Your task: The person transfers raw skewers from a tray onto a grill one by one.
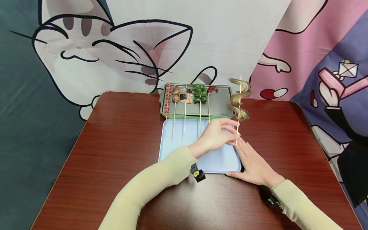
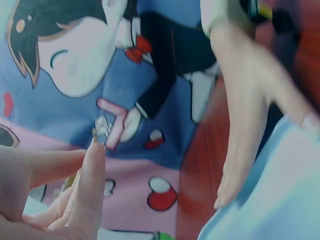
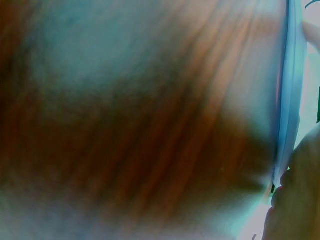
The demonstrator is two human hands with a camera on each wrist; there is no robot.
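Observation:
My left hand [image 1: 214, 135] pinches the lower end of a wooden skewer threaded with several shrimp [image 1: 235, 99]. The shrimp skewer stands upright over the right end of a grey griddle [image 1: 221, 107] with a green side. In the left wrist view, thumb and fingertips [image 2: 94, 150] meet around the stick, whose tip pokes out above them. My right hand [image 1: 257, 166] lies with straight fingers along the right edge of a light blue tray [image 1: 221, 164], thumb at its front corner. The right wrist view shows the tray's edge [image 3: 292, 100] close to the fingers.
Across the griddle lie skewers of red pieces [image 1: 167, 99], brown meat [image 1: 175, 94], a fish chunk [image 1: 186, 95], green peppers [image 1: 199, 94] and a dark red curled piece [image 1: 212, 89]. Their sticks reach over the tray. A cartoon curtain [image 1: 230, 32] hangs behind the brown table [image 1: 120, 143].

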